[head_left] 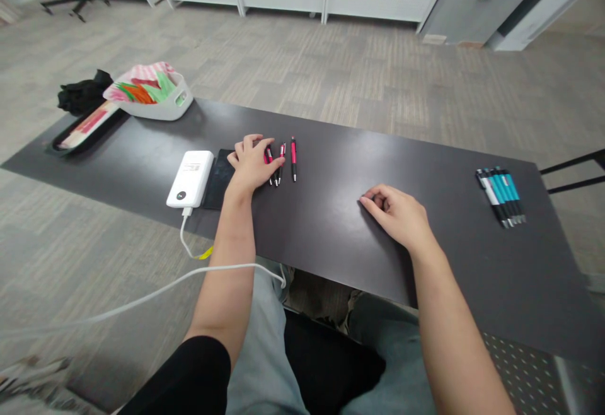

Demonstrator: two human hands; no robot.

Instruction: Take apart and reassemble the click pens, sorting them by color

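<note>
My left hand (pixel 253 161) lies over a small group of red-and-black pens, its fingers spread and its palm down. The thumb reaches across a red pen (pixel 282 157), touching or just above it; I cannot tell which. Other pens of the group are partly covered by the hand. One separate red pen (pixel 293 159) lies just to the right. Beneath the left wrist is a flat black object (pixel 218 178), partly hidden. My right hand (pixel 396 213) rests on its side on the dark table (pixel 326 232), fingers curled in toward the thumb, with nothing visible in them.
Several blue-and-black pens and a white one (pixel 489 189) lie side by side at the right. A white power bank (pixel 190 178) has a white cable (pixel 155 292) running over my left forearm. At the far left are a white basket (pixel 182 103), a black tray (pixel 89 140) and black cloth (pixel 85 93).
</note>
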